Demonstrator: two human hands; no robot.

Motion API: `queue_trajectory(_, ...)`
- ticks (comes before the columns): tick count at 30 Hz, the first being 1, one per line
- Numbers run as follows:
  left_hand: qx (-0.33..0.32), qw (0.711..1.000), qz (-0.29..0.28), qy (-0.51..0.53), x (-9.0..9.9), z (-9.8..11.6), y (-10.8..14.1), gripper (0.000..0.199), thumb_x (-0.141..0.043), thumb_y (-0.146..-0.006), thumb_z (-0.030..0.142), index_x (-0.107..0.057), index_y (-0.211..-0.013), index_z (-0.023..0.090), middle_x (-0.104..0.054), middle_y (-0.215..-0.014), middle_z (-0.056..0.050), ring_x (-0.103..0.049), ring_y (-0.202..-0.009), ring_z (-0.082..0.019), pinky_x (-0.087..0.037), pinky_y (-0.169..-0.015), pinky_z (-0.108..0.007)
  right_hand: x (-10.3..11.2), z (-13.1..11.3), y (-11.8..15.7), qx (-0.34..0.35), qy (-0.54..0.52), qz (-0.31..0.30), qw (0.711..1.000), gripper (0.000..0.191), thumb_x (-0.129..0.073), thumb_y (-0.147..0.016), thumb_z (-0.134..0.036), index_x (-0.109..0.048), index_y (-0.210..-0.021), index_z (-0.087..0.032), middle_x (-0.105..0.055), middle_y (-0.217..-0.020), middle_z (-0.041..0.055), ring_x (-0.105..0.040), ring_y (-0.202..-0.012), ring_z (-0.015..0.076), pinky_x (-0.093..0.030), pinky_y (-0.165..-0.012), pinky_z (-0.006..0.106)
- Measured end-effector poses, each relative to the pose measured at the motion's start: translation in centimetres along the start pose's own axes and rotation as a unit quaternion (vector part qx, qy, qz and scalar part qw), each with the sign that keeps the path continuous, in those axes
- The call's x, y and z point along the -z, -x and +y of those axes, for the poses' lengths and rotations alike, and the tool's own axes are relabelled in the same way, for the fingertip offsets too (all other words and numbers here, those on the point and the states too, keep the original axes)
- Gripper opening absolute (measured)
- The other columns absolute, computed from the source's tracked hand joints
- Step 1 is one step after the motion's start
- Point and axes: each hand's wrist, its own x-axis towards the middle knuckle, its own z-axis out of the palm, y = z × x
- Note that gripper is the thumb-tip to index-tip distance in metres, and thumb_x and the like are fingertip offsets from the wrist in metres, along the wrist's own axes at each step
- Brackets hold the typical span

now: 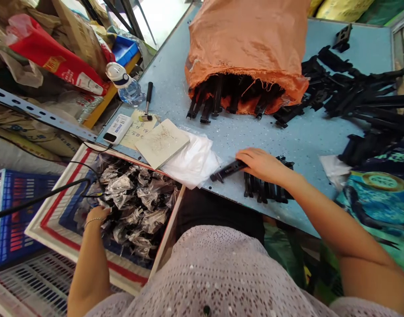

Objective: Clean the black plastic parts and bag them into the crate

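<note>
My right hand (259, 165) is closed on a black plastic part (228, 171) above the front edge of the blue table. Several similar black parts (266, 188) lie side by side beneath that hand and wrist. My left hand (98, 214) reaches into the white crate with a red stripe (51, 222), at the left side of several clear-bagged black parts (137, 193). Its fingers are partly hidden among the bags, and what they hold cannot be made out. A stack of clear plastic bags (197, 160) lies left of my right hand, partly under a cardboard square (162, 143).
An orange woven sack (248, 39) spills black parts at the table's back. More black parts (357, 92) are heaped on the right. A hammer (149, 99), water bottle (131, 90) and white device (118, 128) sit at left. A black cable (61, 189) crosses the crate.
</note>
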Motion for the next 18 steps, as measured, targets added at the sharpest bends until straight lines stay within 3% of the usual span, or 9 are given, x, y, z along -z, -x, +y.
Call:
queue_trajectory(2,0.02,1.0,-0.007,0.013,-0.9,3.8,-0.5,0.043,-0.056,-0.074,0.06,-0.059,-0.055,0.022,-0.054,-0.041,0.003,-0.05,-0.043,-0.016,-0.041,-0.051,-0.024,-0.1,-0.8,0.7,-0.109,-0.125,0.021,0.986,0.04,-0.065,-0.09,-0.041,-0.063,-0.124,-0.02,-0.071,-0.119,0.0134,-0.069,-0.107,0.033,-0.055,-0.093,0.052)
queue_trajectory(3,0.009,0.999,-0.015,0.033,-1.6,6.7,-0.6,0.042,-0.055,-0.078,0.06,-0.066,-0.064,0.022,-0.062,-0.049,0.002,-0.057,-0.05,-0.017,-0.045,-0.055,-0.025,-0.5,-1.4,0.9,-0.162,-0.22,0.041,0.961,0.042,-0.064,-0.09,-0.045,-0.062,-0.124,-0.021,-0.073,-0.112,0.0117,-0.071,-0.098,0.0311,-0.058,-0.086,0.049)
queue_trajectory(5,-0.065,0.991,-0.021,0.117,-3.5,14.1,-0.5,0.047,-0.049,-0.089,0.059,-0.075,-0.084,0.02,-0.073,-0.071,-0.002,-0.065,-0.068,-0.019,-0.052,-0.067,-0.028,-2.0,-2.9,0.5,-0.228,-0.437,0.085,0.866,0.039,-0.064,-0.087,-0.044,-0.062,-0.118,-0.021,-0.073,-0.099,0.0068,-0.073,-0.086,0.0265,-0.06,-0.078,0.043)
queue_trajectory(7,-0.2,0.953,-0.008,0.225,-5.8,22.3,-0.5,0.044,-0.046,-0.096,0.05,-0.076,-0.096,0.019,-0.076,-0.096,-0.007,-0.069,-0.086,-0.021,-0.055,-0.081,-0.031,-4.0,-4.6,-0.7,-0.25,-0.607,0.125,0.744,0.032,-0.067,-0.08,-0.034,-0.063,-0.109,-0.022,-0.072,-0.09,0.0025,-0.073,-0.078,0.0222,-0.06,-0.074,0.037)
queue_trajectory(8,-0.252,0.938,0.01,0.238,-6.9,26.2,-0.7,0.039,-0.048,-0.097,0.045,-0.076,-0.097,0.019,-0.075,-0.105,-0.009,-0.069,-0.094,-0.022,-0.055,-0.088,-0.033,-4.9,-5.4,-1.5,-0.252,-0.662,0.136,0.693,0.03,-0.068,-0.075,-0.029,-0.063,-0.104,-0.021,-0.072,-0.087,0.0014,-0.073,-0.076,0.0207,-0.06,-0.073,0.035)
queue_trajectory(10,-0.272,0.939,0.079,0.194,-8.8,31.9,-1.8,0.023,-0.058,-0.092,0.033,-0.074,-0.091,0.017,-0.071,-0.113,-0.014,-0.066,-0.104,-0.027,-0.052,-0.097,-0.041,-6.3,-6.6,-2.7,-0.255,-0.727,0.147,0.621,0.026,-0.069,-0.072,-0.022,-0.065,-0.097,-0.02,-0.072,-0.085,0.0011,-0.073,-0.076,0.0191,-0.061,-0.07,0.032)
queue_trajectory(11,-0.269,0.942,0.095,0.174,-9.4,33.6,-2.7,0.017,-0.059,-0.09,0.026,-0.072,-0.084,0.016,-0.07,-0.109,-0.015,-0.065,-0.104,-0.028,-0.051,-0.096,-0.042,-6.7,-6.9,-3.2,-0.258,-0.746,0.152,0.594,0.022,-0.069,-0.073,-0.021,-0.065,-0.094,-0.02,-0.073,-0.084,0.0017,-0.074,-0.075,0.0188,-0.062,-0.07,0.031)
queue_trajectory(13,-0.255,0.946,0.109,0.168,-10.0,34.6,-4.7,0.011,-0.064,-0.084,0.018,-0.067,-0.073,0.017,-0.068,-0.098,-0.013,-0.064,-0.097,-0.027,-0.052,-0.091,-0.041,-7.0,-7.2,-3.7,-0.267,-0.772,0.158,0.554,0.016,-0.069,-0.078,-0.021,-0.066,-0.093,-0.018,-0.074,-0.084,0.0032,-0.074,-0.075,0.0181,-0.063,-0.07,0.03)
queue_trajectory(18,-0.184,0.931,0.005,0.315,-9.2,31.8,-8.1,0.018,-0.076,-0.076,0.027,-0.061,-0.072,0.018,-0.059,-0.067,0.001,-0.056,-0.063,-0.015,-0.046,-0.064,-0.028,-7.1,-7.3,-6.2,-0.245,-0.834,0.169,0.465,0.017,-0.062,-0.087,-0.02,-0.067,-0.102,-0.016,-0.077,-0.088,0.0054,-0.076,-0.083,0.0187,-0.065,-0.075,0.029)
